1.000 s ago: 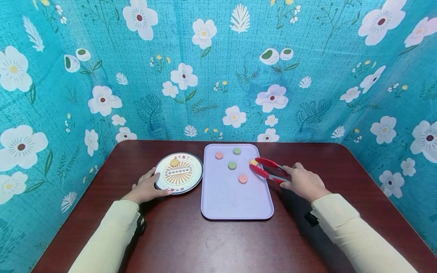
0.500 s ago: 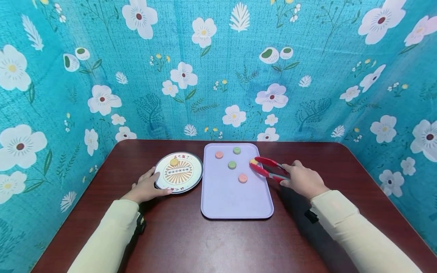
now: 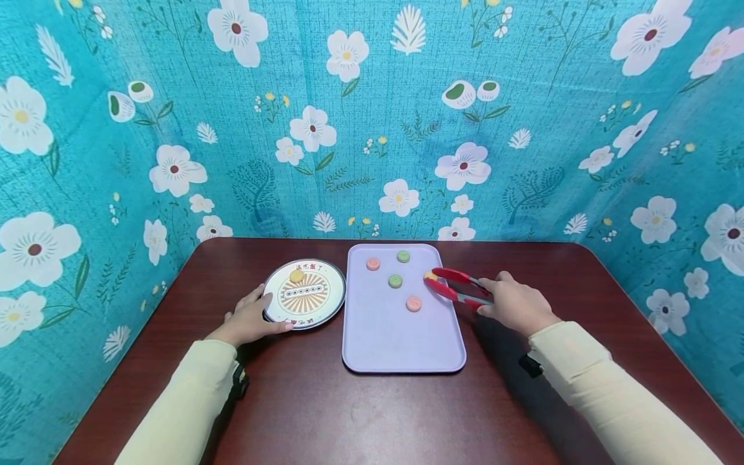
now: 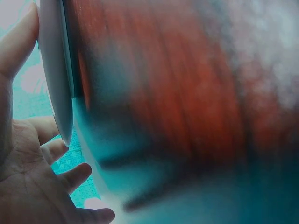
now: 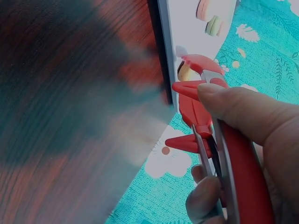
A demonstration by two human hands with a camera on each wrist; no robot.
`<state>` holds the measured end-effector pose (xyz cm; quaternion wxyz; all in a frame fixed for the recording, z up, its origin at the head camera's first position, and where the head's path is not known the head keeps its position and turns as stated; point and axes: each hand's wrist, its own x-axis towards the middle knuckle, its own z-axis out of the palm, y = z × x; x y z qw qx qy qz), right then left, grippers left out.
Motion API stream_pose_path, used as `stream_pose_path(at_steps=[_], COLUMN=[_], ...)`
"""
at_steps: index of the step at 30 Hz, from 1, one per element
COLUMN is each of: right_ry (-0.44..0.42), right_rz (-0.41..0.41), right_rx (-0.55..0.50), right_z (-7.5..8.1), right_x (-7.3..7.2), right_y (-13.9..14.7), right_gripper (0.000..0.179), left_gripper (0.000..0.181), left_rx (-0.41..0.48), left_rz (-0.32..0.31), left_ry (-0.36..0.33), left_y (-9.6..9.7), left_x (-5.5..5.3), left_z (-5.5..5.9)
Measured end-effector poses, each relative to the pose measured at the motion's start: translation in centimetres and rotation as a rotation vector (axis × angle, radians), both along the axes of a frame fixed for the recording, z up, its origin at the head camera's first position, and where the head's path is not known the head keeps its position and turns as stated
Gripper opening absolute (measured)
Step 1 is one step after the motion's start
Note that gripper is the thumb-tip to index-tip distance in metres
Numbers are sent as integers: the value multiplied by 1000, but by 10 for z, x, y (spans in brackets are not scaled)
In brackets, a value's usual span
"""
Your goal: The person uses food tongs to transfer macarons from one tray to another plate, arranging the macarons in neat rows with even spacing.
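Observation:
At the left, my left hand (image 3: 250, 318) holds the rim of a white printed plate (image 3: 325, 303), thumb on the near edge and fingers at the left edge. A yellow macaron (image 3: 297, 276) lies on that plate. The left wrist view shows the plate (image 4: 52, 65) edge-on between thumb and fingers. My right hand (image 3: 519, 309) grips red tongs (image 3: 443, 290); their tips stand around another yellow macaron (image 3: 429, 276) at the tray's right edge. That macaron (image 5: 185, 72) is partly hidden by the tongs in the right wrist view.
The lilac tray (image 3: 401, 349) lies right of the plate. On it are two pink macarons, one farther back (image 3: 373, 263) and one nearer (image 3: 413, 303), and two green macarons (image 3: 395, 281). A dark wooden table (image 3: 325, 413) meets a floral teal cloth (image 3: 360, 129) behind.
The tongs' tips have shifted very slightly around the yellow macaron on the tray. My left hand and the plate stay in place.

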<state>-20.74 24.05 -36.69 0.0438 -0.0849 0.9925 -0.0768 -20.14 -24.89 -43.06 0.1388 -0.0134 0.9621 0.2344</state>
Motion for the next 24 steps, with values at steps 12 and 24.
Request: stream_pose_path(at_steps=[12,24], right_ry=[17,23], right_rz=[-7,-16], right_rx=[-31,-34], right_z=[-1,0], right_x=[2,3], right_y=[2,2], right_gripper=[74,73], left_gripper=[112,112], left_rx=[7,-8], left_rz=[-2,-5], left_ry=[0,7], left_y=[0,-1], left_x=[0,-1], left_z=[0,0])
